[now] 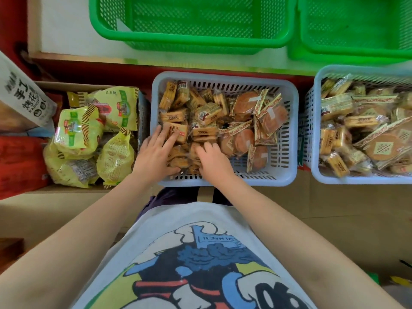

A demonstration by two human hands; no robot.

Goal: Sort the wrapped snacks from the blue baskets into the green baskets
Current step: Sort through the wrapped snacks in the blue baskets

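Head view: both hands dig into the near blue basket (287, 139). The left hand (156, 152) lies flat on rectangular biscuit packs (176, 132); the right hand (214, 159) curls round one, likely gathering them.

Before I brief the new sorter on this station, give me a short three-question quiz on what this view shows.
1. True or false: the green baskets already hold wrapped snacks.
2. Which basket are the left hand and right hand both in?
A. the middle blue basket
B. the right blue basket
C. a green basket
3. Fill in: the round cakes in the middle blue basket lie on its ____ side, the rectangular biscuit packs on the other.

Key: 1 false, the parts in view hold none; 2 A; 3 right.
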